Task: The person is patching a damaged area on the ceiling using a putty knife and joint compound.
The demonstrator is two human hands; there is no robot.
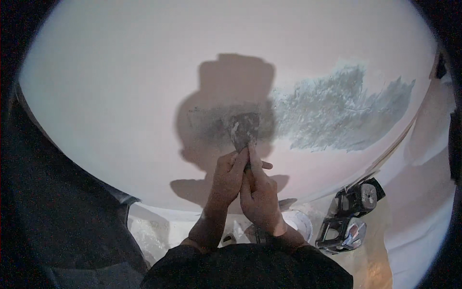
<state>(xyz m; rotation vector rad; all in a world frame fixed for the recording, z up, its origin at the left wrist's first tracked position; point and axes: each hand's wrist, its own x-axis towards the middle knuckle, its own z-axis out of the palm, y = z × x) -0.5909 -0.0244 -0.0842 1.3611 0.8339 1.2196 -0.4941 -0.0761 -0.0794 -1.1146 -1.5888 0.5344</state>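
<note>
Both my hands are closed together on a putty knife [244,129], whose wide dark blade, smeared with pale residue, points up against a white wall [120,86]. My left hand [228,177] lies along the left side of the tool near the base of the blade. Wrapped round the handle from the right is my right hand [260,192], which hides most of it. A rough grey patch [337,113] spreads across the wall to the right of the blade, and its darker left end runs behind the knife.
A shadow of my head and arms falls over the work spot. Two black, dusty objects with frame-like openings [358,198] stand at the lower right. A white round bucket [301,224] shows partly beside my right forearm. Dark material [62,212] fills the left; pale sheeting [418,192] hangs at right.
</note>
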